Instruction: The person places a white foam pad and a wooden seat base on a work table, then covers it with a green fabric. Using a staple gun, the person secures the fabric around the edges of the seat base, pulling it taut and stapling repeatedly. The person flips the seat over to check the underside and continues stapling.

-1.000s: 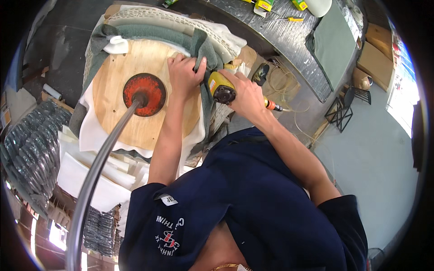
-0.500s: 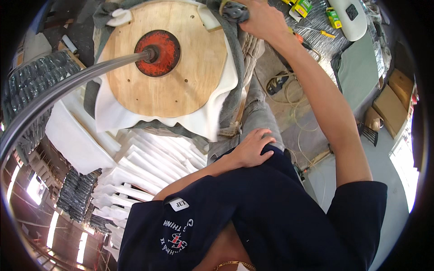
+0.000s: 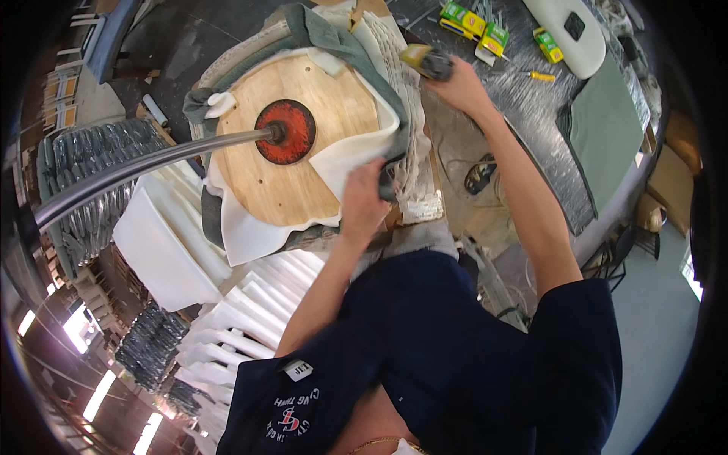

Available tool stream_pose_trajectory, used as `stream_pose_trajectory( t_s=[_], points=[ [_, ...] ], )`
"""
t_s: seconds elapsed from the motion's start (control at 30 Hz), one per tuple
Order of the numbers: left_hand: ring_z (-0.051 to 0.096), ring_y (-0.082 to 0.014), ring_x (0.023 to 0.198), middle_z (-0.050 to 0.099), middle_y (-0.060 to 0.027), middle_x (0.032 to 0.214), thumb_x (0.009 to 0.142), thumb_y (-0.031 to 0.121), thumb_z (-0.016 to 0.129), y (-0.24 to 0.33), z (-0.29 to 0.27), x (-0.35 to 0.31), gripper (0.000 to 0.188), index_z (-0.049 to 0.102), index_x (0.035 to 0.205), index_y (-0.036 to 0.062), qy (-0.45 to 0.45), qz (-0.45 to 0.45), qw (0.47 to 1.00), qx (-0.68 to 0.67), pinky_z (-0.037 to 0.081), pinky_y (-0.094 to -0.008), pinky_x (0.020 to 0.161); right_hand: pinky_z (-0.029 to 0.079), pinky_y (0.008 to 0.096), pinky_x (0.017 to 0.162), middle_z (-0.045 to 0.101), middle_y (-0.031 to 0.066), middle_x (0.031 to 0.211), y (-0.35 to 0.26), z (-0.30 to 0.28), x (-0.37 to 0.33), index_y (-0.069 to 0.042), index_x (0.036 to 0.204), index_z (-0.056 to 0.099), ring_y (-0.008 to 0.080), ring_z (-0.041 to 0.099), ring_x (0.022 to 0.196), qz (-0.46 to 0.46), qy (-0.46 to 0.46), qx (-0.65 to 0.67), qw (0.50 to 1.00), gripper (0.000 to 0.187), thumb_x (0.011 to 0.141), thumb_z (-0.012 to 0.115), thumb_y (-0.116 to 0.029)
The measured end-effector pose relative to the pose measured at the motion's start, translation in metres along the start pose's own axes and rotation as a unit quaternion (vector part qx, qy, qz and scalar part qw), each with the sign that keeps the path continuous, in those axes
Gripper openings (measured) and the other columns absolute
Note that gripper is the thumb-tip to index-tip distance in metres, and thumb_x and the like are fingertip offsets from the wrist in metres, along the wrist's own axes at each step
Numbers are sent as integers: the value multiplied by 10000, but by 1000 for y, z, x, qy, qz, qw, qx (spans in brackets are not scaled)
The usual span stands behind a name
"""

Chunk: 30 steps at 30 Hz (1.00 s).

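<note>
My right hand (image 3: 464,85) is closed round a dark and yellow staple gun (image 3: 431,62), held in the air to the right of a round wooden board (image 3: 303,83). Blurred by motion, my left hand (image 3: 362,203) is at the board's near right edge, its fingers closed on the grey fabric (image 3: 388,182). White padding (image 3: 353,155) lies between fabric and board, and one flap of it is folded over the wood. A red disc (image 3: 297,145) on a bent metal rod (image 3: 159,154) rests against the board's middle.
White slatted pieces (image 3: 254,292) stand to my near left, beside a white panel (image 3: 163,243) and wrapped stacks (image 3: 95,182). On the right table are yellow-green boxes (image 3: 494,38), a yellow-handled tool (image 3: 541,76), a white shell (image 3: 580,49) and grey-green fabric sheets (image 3: 610,129).
My left hand has left my lap and moved up to the fabric edge. The white padding at the right is now folded over the board. The staple gun stays in my right hand.
</note>
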<state>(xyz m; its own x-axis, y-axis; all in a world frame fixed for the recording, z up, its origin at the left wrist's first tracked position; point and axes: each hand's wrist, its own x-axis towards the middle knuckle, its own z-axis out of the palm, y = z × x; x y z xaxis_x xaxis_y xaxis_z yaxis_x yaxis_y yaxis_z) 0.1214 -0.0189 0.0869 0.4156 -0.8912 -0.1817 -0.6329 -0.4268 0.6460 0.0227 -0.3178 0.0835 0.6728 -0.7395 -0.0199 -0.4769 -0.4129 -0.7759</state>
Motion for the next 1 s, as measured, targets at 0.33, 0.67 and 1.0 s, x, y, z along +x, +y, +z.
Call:
stream_pose_trajectory(
  t_s=[0.33,0.67,1.0],
  points=[
    [671,-251,1133,677,-143,1264,992,47,552,-17,-99,43,321,596,1298,-40,-193,-357,681,-610,555,-394,956,546,399,876,724,203,1099,-24,-25,-156,-69,1269,670,359,705,961,205,-90,149,963,548,731,766,-108],
    [667,-206,1082,686,-124,1221,945,147,738,12,-89,44,417,617,1293,-47,-58,-414,720,-554,541,-356,936,559,476,822,648,98,1113,-85,5,-141,-245,1447,548,352,694,986,84,-234,13,969,825,673,803,-121],
    [693,-321,816,726,-128,907,887,282,788,-43,-103,80,305,710,1021,19,-50,-44,997,24,555,-381,788,564,506,785,674,148,1006,-106,37,-90,-243,1389,607,391,704,930,45,-324,-136,935,659,753,762,-170]
  ],
)
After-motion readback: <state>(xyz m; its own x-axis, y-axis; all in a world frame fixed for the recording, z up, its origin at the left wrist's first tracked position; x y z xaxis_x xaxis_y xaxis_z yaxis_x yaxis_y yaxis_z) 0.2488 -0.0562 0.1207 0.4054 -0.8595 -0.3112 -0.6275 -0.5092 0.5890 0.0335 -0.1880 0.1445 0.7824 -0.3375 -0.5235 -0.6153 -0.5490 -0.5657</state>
